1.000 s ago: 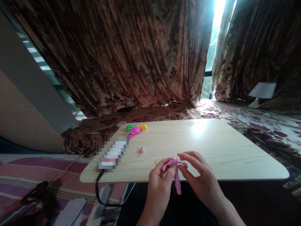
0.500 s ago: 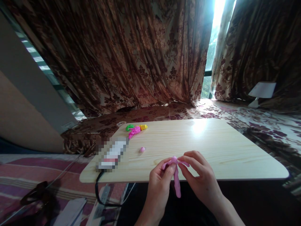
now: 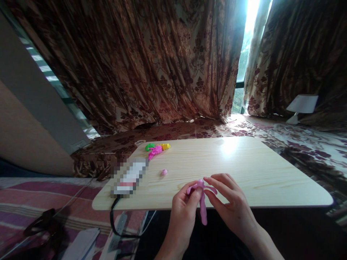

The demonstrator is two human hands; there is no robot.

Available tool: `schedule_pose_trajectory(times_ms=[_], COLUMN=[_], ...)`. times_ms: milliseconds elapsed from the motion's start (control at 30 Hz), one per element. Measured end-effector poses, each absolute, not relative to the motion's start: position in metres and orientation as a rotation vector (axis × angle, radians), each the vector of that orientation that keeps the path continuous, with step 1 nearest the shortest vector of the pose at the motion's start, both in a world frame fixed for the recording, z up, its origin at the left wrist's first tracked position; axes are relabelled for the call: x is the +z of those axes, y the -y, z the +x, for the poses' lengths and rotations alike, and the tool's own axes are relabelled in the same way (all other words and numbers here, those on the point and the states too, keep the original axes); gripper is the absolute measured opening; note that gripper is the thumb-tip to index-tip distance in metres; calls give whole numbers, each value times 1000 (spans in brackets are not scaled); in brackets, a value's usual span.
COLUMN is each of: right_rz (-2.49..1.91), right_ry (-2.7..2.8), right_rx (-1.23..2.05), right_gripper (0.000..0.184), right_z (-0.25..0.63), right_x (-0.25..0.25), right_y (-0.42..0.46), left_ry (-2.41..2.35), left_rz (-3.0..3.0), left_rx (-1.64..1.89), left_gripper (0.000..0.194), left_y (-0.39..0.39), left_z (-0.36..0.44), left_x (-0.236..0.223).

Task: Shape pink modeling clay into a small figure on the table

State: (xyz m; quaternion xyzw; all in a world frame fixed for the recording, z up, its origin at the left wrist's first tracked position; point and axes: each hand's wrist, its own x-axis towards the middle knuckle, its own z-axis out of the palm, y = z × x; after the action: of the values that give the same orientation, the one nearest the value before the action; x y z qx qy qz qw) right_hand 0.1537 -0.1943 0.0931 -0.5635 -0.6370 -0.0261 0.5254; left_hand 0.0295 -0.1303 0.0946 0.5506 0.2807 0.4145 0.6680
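Between my hands is a pink modelling clay piece [image 3: 203, 209], with a long stem hanging down, two thin side strips and a small rounded top. My left hand [image 3: 184, 204] is closed on it, its thumb pressing the front just below the top. At the right strip, my right hand [image 3: 230, 198] has its thumb and forefinger parted, one below and one above the clay. Part of the left strip is hidden by my left fingers. A small pink clay ball [image 3: 164, 172] lies on the table to the left of my hands.
The light wooden table [image 3: 260, 173] extends beyond my hands. Green [image 3: 149, 147], magenta [image 3: 155, 151] and yellow [image 3: 165, 146] pieces lie at its far left. Nearer is a blurred-out object [image 3: 130, 178] with a black cable [image 3: 111, 216]. A white lamp [image 3: 302, 104] stands far right.
My right forefinger has lifted slightly and parted from the thumb around the right strip. The stem's lower end has swung a little left. My left hand keeps its hold.
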Motion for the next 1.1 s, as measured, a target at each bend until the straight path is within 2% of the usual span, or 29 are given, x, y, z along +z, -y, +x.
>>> schedule_pose_trajectory(times_ms=[167, 467, 600, 800, 1100], right_rz=[-1399, -1536, -1583, -1696, -1718], right_ry=[1532, 1621, 1660, 1758, 1792], right_rx=[-33, -185, -278, -380, -421], right_gripper=[39, 35, 38, 52, 50], right_z=[152, 144, 143, 140, 134], right_x=[96, 105, 102, 100, 102], right_y=[199, 204, 203, 201, 201], left_ry=[-628, -576, -611, -680, -725], left_rz=[1218, 1164, 1126, 1187, 1238], left_rx=[945, 920, 927, 936, 957], left_gripper=[20, 14, 20, 37, 49], left_y=[129, 132, 130, 130, 129], left_z=[29, 29, 29, 26, 26], left_x=[98, 105, 100, 102, 102])
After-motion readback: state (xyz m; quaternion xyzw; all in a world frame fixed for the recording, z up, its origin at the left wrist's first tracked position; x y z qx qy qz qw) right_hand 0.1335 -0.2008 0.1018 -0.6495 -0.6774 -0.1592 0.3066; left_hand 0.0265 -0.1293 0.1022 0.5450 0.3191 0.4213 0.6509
